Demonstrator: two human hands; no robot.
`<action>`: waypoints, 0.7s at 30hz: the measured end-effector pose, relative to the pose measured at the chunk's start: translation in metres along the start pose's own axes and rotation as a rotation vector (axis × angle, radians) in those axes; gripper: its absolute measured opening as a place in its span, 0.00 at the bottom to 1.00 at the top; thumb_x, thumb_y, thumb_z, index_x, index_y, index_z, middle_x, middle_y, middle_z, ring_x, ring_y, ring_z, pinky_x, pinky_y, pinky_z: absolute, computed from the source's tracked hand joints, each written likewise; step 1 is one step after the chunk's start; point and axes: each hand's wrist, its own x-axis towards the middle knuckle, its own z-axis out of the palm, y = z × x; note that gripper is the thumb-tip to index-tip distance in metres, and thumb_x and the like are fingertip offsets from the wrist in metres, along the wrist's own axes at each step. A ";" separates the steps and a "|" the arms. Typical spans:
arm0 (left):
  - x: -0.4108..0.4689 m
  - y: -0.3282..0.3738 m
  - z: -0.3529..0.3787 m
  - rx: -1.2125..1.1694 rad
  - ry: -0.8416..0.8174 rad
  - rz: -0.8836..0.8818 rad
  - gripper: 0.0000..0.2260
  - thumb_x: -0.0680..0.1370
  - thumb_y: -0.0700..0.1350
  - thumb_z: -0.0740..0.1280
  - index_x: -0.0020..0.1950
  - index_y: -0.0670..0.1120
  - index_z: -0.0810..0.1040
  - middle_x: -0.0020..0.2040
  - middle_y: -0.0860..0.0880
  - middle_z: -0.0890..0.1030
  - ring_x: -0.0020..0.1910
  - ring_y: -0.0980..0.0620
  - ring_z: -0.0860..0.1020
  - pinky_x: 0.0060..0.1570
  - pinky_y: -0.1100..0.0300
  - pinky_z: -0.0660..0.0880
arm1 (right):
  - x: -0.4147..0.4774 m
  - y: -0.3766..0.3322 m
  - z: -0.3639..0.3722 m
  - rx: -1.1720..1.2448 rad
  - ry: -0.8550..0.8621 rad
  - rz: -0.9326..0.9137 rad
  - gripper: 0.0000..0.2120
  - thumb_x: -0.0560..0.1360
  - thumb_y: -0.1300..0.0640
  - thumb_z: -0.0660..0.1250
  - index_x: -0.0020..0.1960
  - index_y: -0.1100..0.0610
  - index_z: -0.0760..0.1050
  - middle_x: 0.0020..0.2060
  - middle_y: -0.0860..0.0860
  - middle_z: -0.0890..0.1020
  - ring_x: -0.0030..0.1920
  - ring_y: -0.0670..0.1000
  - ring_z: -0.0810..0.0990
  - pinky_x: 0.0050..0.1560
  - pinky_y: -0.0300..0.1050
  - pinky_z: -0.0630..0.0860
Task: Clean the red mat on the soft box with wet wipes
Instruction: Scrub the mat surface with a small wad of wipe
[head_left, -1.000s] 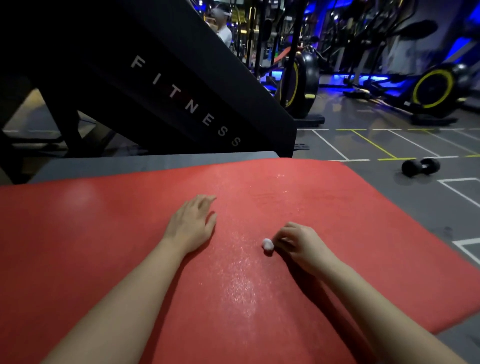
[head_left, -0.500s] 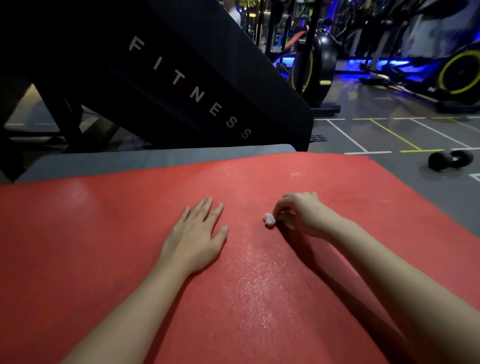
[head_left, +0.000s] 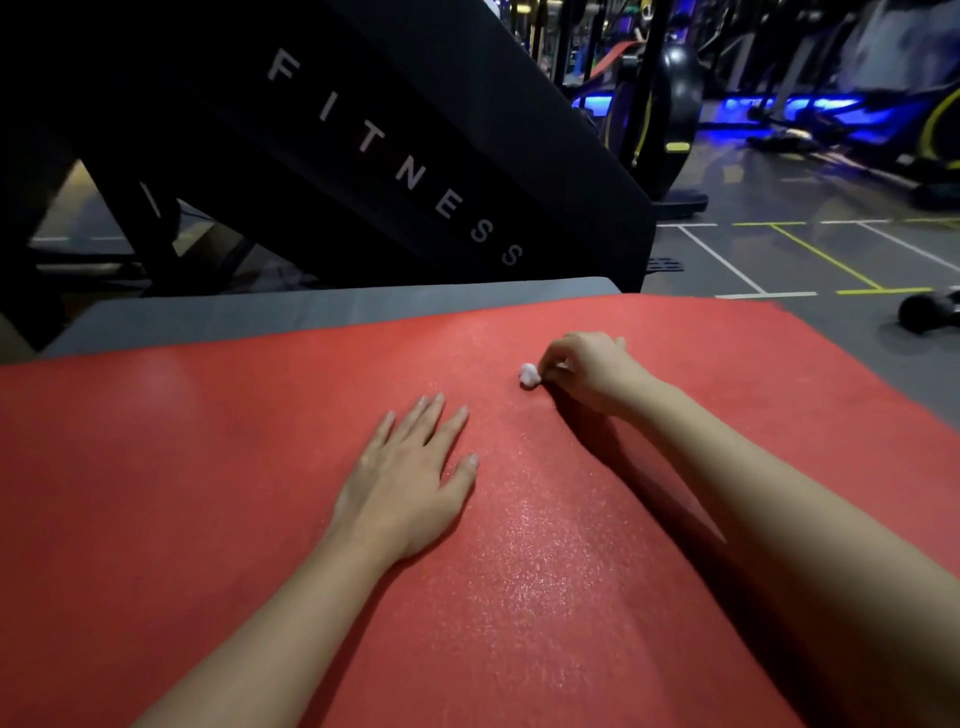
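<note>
The left hand (head_left: 410, 483) lies flat on the red mat (head_left: 156, 493), palm down, fingers straight and slightly spread, holding nothing. The right hand (head_left: 592, 371), nearer the mat's far edge, has its fingers curled and pinches a small balled white wipe (head_left: 529, 375), which touches the mat just left of its fingertips. A wet, glistening streak runs between the forearms toward the near edge. The grey soft box (head_left: 260, 312) shows as a strip along the mat's far edge. Behind it slants a black panel (head_left: 395, 104) lettered FITNESS. A dumbbell (head_left: 930, 312) lies on the floor beyond the far right corner.
</note>
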 end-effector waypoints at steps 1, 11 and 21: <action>0.000 0.000 0.001 0.002 0.005 -0.001 0.35 0.76 0.67 0.36 0.83 0.60 0.47 0.84 0.55 0.46 0.81 0.59 0.42 0.81 0.52 0.42 | -0.007 0.004 -0.005 0.006 -0.040 -0.022 0.05 0.77 0.53 0.67 0.48 0.47 0.81 0.47 0.47 0.81 0.53 0.53 0.77 0.55 0.53 0.67; -0.003 0.001 -0.002 -0.014 0.007 0.003 0.34 0.77 0.67 0.37 0.83 0.61 0.47 0.84 0.57 0.46 0.81 0.61 0.41 0.81 0.53 0.41 | 0.071 -0.006 0.027 0.114 0.160 0.030 0.05 0.76 0.58 0.67 0.47 0.54 0.83 0.45 0.53 0.78 0.49 0.60 0.78 0.53 0.54 0.74; -0.002 0.004 -0.003 0.013 0.000 -0.004 0.34 0.76 0.67 0.36 0.83 0.61 0.45 0.83 0.58 0.43 0.80 0.61 0.39 0.81 0.53 0.41 | 0.067 0.002 0.016 0.007 0.099 -0.113 0.06 0.74 0.59 0.69 0.42 0.61 0.81 0.37 0.56 0.82 0.41 0.58 0.79 0.41 0.51 0.75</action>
